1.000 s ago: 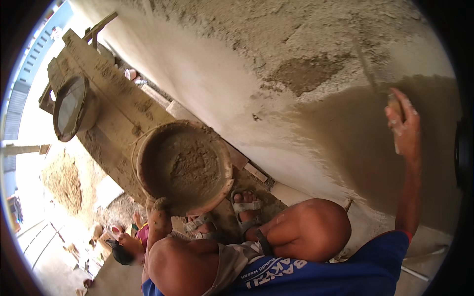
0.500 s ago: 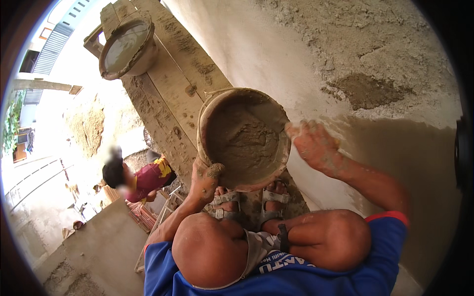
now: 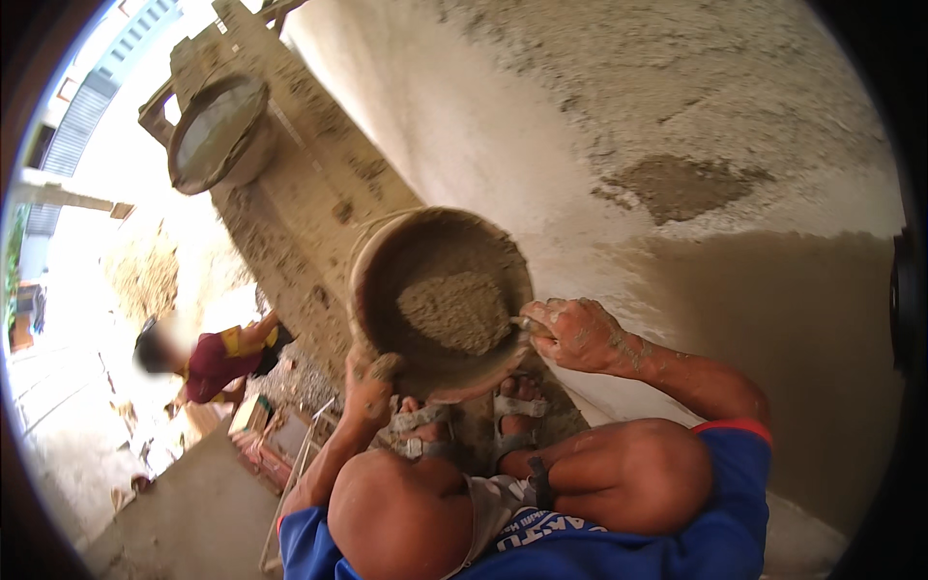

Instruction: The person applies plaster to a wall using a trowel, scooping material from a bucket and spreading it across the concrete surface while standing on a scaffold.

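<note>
A round mortar bucket (image 3: 372, 266) stands tilted on the plank in front of my feet, its inside coated with wet grey-brown mortar. My left hand (image 3: 367, 385) is closed on its near left rim, the thumb caked with mortar. My right hand (image 3: 582, 335), smeared with mortar, grips the short handle of a trowel at the bucket's right rim. A heap of mortar (image 3: 458, 311) lies over the middle of the bucket and appears to rest on the trowel's blade, which it hides.
I squat on a mortar-spattered plank scaffold (image 3: 290, 208). A second bucket (image 3: 246, 159) with greyish liquid stands at its far left end. Along the right runs a wall (image 3: 773, 319), partly smooth wet plaster, partly rough. Below left, another person (image 3: 217, 365) bends near stacked bricks.
My right hand has come down and left at the bucket's rim, and a lump of mortar now stands out inside. The bucket sits lower and further left in view.
</note>
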